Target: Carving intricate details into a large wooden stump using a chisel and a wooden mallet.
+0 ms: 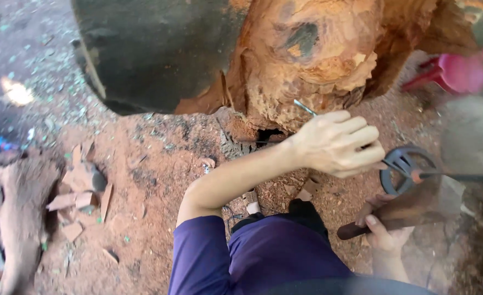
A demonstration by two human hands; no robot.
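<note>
Two hands carve a big orange log with a chisel and a mallet.

Near, the right hand [386, 237] is closed around a dark wooden mallet [402, 210], lifted ready beside the chisel. Farther, the left hand [337, 143] grips the thin metal chisel [305, 107], tip pressed to the log [312, 54] to steady it. Wood chips [80, 194] lie left on the ground [148, 180]. No containers show.

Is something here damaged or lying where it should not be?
The big reddish log is gouged raw, with a dark hollow at its base. Broken wood chips lie scattered over the dirt. The left hand holds a chisel against it; the right hand grips a wooden mallet.
</note>
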